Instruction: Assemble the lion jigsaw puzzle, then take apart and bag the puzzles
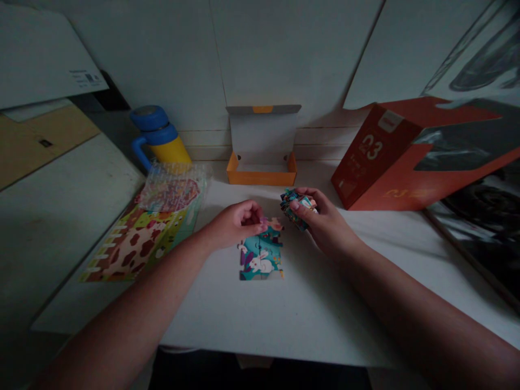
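Observation:
On the white table lies a partly joined jigsaw puzzle (262, 257), teal with a white rabbit near its lower edge. My left hand (241, 223) is at the top left of it, thumb and fingers pinched on a small purple puzzle piece (264, 221). Whether that piece touches the joined ones I cannot tell. Just right of and above the puzzle, my right hand (320, 214) is closed round a stack of puzzle pieces (298, 210), its thumb pressed on top.
An open orange box (262, 177) stands at the back. Left are a blue and yellow flask (162, 138), crinkled clear plastic (174, 184) and a cow picture sheet (138, 244). A large red box (377, 157) stands at the right, with a white table (325, 314) beneath.

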`<action>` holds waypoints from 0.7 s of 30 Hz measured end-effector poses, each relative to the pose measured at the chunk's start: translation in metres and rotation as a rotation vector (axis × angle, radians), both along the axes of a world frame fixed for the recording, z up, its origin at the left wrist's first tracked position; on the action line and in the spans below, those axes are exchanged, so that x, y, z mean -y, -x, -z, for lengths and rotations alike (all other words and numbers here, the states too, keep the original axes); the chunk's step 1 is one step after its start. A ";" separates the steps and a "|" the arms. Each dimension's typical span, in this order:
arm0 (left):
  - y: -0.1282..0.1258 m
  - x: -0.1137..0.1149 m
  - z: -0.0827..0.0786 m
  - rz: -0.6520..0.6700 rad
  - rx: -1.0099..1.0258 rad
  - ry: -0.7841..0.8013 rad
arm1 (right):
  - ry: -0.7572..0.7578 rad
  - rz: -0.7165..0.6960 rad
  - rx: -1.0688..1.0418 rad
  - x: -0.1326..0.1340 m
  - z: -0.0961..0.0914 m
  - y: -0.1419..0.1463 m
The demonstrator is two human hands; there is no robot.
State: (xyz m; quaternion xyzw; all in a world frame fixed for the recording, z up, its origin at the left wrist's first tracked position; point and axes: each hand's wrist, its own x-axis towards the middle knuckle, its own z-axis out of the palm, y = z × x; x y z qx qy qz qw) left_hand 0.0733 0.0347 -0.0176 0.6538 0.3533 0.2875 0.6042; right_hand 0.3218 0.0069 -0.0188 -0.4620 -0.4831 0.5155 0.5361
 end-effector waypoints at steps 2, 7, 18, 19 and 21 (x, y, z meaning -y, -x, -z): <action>-0.005 0.006 -0.003 0.061 0.000 -0.005 | -0.036 0.024 0.109 0.000 0.000 -0.001; -0.021 0.022 -0.005 -0.027 -0.024 -0.062 | -0.177 -0.056 0.381 0.006 -0.002 0.001; -0.020 0.018 -0.003 -0.117 -0.035 -0.089 | -0.399 -0.185 0.637 0.008 0.003 0.000; -0.021 0.018 -0.003 -0.117 -0.036 -0.094 | -0.411 -0.192 0.651 0.008 0.003 0.000; -0.021 0.019 -0.004 -0.121 -0.032 -0.099 | -0.424 -0.206 0.671 0.009 0.002 0.000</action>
